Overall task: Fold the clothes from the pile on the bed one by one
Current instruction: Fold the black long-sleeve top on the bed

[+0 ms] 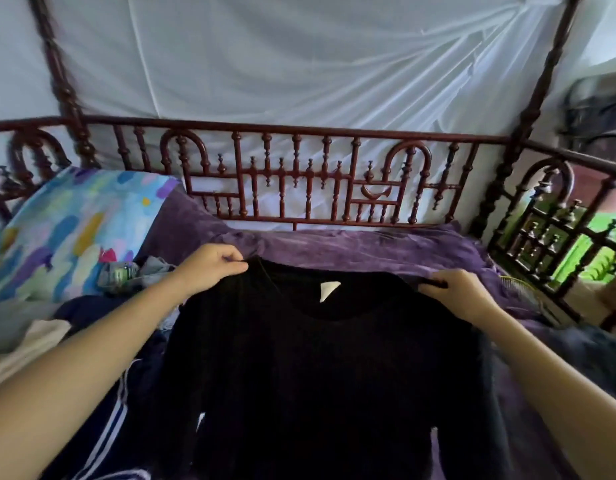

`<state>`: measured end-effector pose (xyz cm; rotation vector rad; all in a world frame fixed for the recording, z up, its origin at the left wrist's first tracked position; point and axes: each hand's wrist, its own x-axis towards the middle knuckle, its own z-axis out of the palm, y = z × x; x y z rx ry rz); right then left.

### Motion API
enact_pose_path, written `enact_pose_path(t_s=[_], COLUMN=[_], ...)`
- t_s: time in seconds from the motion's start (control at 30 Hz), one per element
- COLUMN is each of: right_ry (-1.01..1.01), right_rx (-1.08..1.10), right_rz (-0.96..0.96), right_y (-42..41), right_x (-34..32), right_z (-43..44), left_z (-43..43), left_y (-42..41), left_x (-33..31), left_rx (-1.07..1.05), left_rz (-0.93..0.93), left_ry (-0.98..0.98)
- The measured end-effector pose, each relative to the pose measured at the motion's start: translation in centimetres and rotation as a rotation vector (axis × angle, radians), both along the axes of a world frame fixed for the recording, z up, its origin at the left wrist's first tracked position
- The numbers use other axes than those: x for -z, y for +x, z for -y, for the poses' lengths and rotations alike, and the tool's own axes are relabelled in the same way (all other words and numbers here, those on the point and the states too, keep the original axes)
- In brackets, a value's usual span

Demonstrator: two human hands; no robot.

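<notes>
Bed: purple blanket, pillow, black top

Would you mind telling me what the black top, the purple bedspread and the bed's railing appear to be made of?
The black top: soft, matte knit or fleece, probably; it hangs limp where the left hand and right hand pinch its shoulders. The purple bedspread: plush, velvety cloth, with mottled nap. The railing: likely turned wood, glossy red-brown varnish; spindles glint, though painted metal is possible.

Single head view: looks forward-down from close above bed, facing carved rail.
</notes>
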<state>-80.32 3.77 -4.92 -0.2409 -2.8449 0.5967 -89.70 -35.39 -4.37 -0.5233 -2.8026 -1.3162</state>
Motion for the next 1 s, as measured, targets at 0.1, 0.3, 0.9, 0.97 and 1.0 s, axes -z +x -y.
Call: enact_pose_path(t_s=[0.1,0.3,0.9,0.97,1.0], right_ry=[-0.003,0.065,-0.850,-0.777,-0.727], right_rx=[-0.001,-0.018,0.292,0.436,0.530], right_rz=[0.290,0.922,0.259,0.488,0.594], right_y=[0.1,-1.8,-12.0,-7.1,-4.5], right_x=[6.7,14.9,25.8,30.5,32.6], right_z=[-0.8,-1.9,-3.5,-2.5,-1.8], left_z=[-0.9,-3.3,-10.2,-7.9,-6.7], left_y=[-0.5,-2.0,-11.6,-6.9,-4.5], left_x=[7.5,15.7,24.5,29.1,30.9], left_rx=[0.087,0.186,-0.191,-0.299,-0.372], left_rz=[0.268,0.495,0.485,0.536,0.589], left_ry=[-0.164,-0.450,-0.206,-0.377,-0.426])
